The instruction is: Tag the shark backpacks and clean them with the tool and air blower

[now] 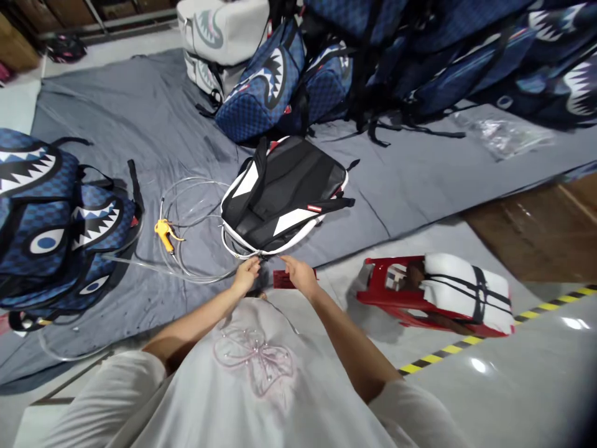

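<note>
A black backpack with white trim lies on the grey cloth, its shoulder straps and padded back facing up. At its near edge, my left hand is closed, fingertips pinched on the rim close to the top loop. My right hand is a little to the right, thumb and forefinger together at the same edge; the small part between them is hard to make out. A dark red card lies beside and partly behind my right hand. Left of the backpack, a yellow air blow gun rests with its coiled clear hose.
Blue checkered shark-face backpacks stand at the left, and more are piled at the back beside a white one. A red stool with a strapped white cushion stands right. Plastic bags lie on the cloth.
</note>
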A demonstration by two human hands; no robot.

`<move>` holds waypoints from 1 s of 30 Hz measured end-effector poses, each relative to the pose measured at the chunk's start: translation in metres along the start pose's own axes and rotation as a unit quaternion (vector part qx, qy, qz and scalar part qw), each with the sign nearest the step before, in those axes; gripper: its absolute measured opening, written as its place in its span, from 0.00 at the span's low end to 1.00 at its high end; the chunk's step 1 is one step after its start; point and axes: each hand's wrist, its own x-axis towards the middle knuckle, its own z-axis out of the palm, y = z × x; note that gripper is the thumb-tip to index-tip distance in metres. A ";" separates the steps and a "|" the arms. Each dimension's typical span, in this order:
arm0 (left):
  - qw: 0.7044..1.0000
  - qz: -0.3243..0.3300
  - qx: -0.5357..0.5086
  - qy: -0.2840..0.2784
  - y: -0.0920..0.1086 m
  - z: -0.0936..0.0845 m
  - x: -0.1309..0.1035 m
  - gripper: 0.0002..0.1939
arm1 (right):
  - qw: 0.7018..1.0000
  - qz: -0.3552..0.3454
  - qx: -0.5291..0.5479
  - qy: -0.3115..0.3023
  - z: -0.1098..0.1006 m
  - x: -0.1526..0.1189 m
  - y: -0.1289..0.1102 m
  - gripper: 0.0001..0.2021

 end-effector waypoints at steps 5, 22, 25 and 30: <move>0.999 0.005 0.016 0.049 -0.012 0.016 0.014 0.16 | 0.997 -0.012 -0.036 -0.063 0.017 0.028 0.012 0.13; 0.938 0.082 0.323 0.091 0.020 -0.003 0.001 0.10 | 0.992 -0.051 0.061 0.097 0.029 -0.004 0.034 0.15; 0.936 0.080 0.330 0.090 0.015 -0.005 0.000 0.11 | 0.981 0.019 0.084 0.174 0.023 -0.017 0.068 0.20; 0.941 0.099 0.311 0.086 0.009 -0.006 -0.003 0.10 | 0.977 0.029 0.153 0.147 0.047 -0.001 0.084 0.17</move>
